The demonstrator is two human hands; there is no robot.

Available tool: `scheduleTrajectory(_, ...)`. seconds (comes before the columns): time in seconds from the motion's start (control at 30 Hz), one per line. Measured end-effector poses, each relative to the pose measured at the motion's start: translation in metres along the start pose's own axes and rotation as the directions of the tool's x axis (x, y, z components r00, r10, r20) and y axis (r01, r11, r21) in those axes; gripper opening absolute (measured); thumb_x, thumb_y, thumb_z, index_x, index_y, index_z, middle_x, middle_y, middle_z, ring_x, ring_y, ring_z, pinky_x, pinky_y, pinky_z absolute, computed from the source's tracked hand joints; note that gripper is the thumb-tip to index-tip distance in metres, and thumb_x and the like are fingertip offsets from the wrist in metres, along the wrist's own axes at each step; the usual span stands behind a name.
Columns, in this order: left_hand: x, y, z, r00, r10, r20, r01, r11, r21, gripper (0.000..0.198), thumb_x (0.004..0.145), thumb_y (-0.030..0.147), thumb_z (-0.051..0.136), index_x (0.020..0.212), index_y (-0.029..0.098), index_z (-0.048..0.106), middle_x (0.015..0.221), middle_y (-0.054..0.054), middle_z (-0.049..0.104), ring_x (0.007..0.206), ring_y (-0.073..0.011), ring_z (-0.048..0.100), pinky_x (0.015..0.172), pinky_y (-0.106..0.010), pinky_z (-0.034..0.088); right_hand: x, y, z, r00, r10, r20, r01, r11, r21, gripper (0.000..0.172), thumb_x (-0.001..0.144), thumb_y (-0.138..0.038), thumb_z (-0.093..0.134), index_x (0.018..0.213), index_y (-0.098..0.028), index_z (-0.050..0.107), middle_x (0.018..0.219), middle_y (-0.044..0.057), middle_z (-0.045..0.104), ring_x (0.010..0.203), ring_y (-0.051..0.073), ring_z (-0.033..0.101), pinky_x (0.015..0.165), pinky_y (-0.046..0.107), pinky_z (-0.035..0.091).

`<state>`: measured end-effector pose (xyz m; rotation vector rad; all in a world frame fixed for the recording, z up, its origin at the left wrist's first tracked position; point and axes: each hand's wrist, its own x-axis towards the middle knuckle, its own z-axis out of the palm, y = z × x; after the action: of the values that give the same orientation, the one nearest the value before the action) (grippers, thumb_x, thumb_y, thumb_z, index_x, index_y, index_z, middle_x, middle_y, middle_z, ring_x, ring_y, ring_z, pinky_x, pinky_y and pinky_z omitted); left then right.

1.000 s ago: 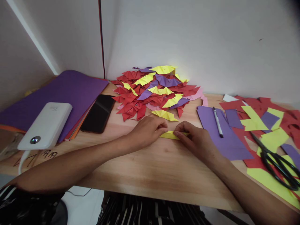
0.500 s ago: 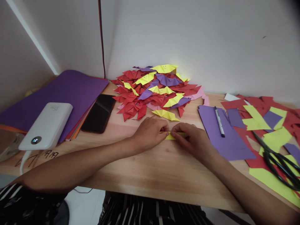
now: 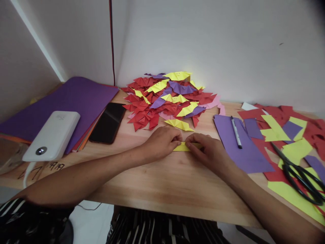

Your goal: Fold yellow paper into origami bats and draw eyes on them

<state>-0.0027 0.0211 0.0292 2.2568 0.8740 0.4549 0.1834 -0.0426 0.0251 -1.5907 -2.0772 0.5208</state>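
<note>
A narrow strip of yellow paper lies low over the wooden table between my hands. My left hand pinches its left end, fingers curled in. On the other end, my right hand closes with thumb and fingers, covering much of that side. Whether the strip has fold lines is hidden by the fingers. Just beyond my hands rests a yellow folded paper bat, in front of a heap of red, purple, yellow and pink folded paper shapes, some with small drawn faces.
Purple paper with a marker on it lies at right. Black-handled scissors rest on paper scraps farther right. At left are a phone, a white power bank with a cable, and large purple sheets.
A little more of the yellow strip shows between my hands, as the left fingers have shifted slightly left. The camera view has moved slightly.
</note>
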Motion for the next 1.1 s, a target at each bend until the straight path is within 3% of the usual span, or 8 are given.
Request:
scheduleTrajectory(0.2, -0.008, 0.000, 0.004, 0.995, 0.098, -0.027, -0.092, 0.982, 0.163, 0.008, 0.082, 0.014, 0.053, 0.088, 0.016, 0.057, 0.094, -0.004, 0.063, 0.090, -0.0180, 0.053, 0.077, -0.031, 0.041, 0.000, 0.002, 0.000, 1.000, -0.018, 0.008, 0.018, 0.999, -0.051, 0.011, 0.088, -0.020, 0.050, 0.080, -0.021, 0.056, 0.075, -0.002, 0.064, 0.069, 0.014, 0.056, 0.069, 0.029, 0.037)
scheduleTrajectory(0.37, -0.010, 0.003, 0.004, 0.996, 0.089, 0.001, -0.086, 0.963, 0.255, 0.009, 0.086, 0.017, 0.050, 0.094, 0.016, 0.054, 0.096, -0.005, 0.063, 0.091, -0.0204, 0.054, 0.078, -0.033, 0.043, -0.003, 0.009, 0.003, 0.996, -0.071, -0.053, 0.063, 0.987, -0.145, 0.010, 0.089, -0.022, 0.049, 0.084, -0.020, 0.057, 0.078, 0.001, 0.064, 0.072, 0.017, 0.056, 0.071, 0.032, 0.036)
scheduleTrajectory(0.6, -0.010, 0.003, 0.004, 0.999, 0.053, 0.008, -0.053, 0.958, 0.283, 0.009, 0.087, 0.020, 0.052, 0.095, 0.017, 0.053, 0.091, -0.004, 0.063, 0.086, -0.0200, 0.055, 0.072, -0.032, 0.042, -0.013, 0.011, 0.002, 0.945, -0.283, -0.163, 0.199, 0.895, -0.400, 0.022, 0.090, -0.019, 0.053, 0.110, -0.021, 0.062, 0.105, 0.007, 0.064, 0.095, 0.024, 0.056, 0.077, 0.037, 0.035)
scheduleTrajectory(0.7, -0.010, 0.002, 0.004, 0.998, 0.058, 0.007, -0.058, 0.956, 0.288, 0.011, 0.087, 0.022, 0.052, 0.097, 0.017, 0.053, 0.091, -0.004, 0.063, 0.086, -0.0203, 0.056, 0.072, -0.032, 0.042, -0.018, 0.005, 0.002, 0.924, -0.338, -0.178, 0.221, 0.853, -0.473, 0.021, 0.089, -0.017, 0.055, 0.106, -0.022, 0.065, 0.107, 0.007, 0.066, 0.098, 0.025, 0.056, 0.079, 0.039, 0.034)
scheduleTrajectory(0.83, -0.010, 0.002, 0.004, 0.998, 0.064, 0.004, -0.062, 0.951, 0.304, 0.011, 0.087, 0.022, 0.051, 0.097, 0.017, 0.053, 0.091, -0.004, 0.063, 0.085, -0.0198, 0.056, 0.071, -0.031, 0.041, -0.020, -0.001, 0.003, 0.929, -0.341, -0.142, 0.228, 0.831, -0.507, 0.021, 0.088, -0.015, 0.057, 0.104, -0.023, 0.067, 0.111, 0.006, 0.067, 0.105, 0.027, 0.054, 0.081, 0.040, 0.033)
scheduleTrajectory(1.0, -0.011, 0.004, 0.003, 0.995, 0.101, -0.001, -0.095, 0.936, 0.338, 0.012, 0.087, 0.020, 0.053, 0.098, 0.016, 0.055, 0.091, -0.003, 0.063, 0.084, -0.0188, 0.056, 0.069, -0.030, 0.041, -0.019, -0.003, 0.006, 0.935, -0.349, -0.063, 0.288, 0.851, -0.440, 0.019, 0.092, -0.018, 0.053, 0.106, -0.019, 0.066, 0.102, 0.007, 0.068, 0.092, 0.021, 0.060, 0.076, 0.036, 0.036)
scheduleTrajectory(1.1, -0.013, 0.005, 0.005, 0.985, 0.170, 0.032, -0.166, 0.877, 0.450, 0.011, 0.089, 0.015, 0.050, 0.096, 0.016, 0.058, 0.089, -0.004, 0.062, 0.084, -0.0197, 0.055, 0.070, -0.032, 0.041, -0.019, -0.003, 0.007, 0.933, -0.356, -0.049, 0.295, 0.838, -0.459, 0.019, 0.091, -0.017, 0.053, 0.104, -0.018, 0.066, 0.100, 0.007, 0.068, 0.089, 0.021, 0.060, 0.075, 0.036, 0.037)
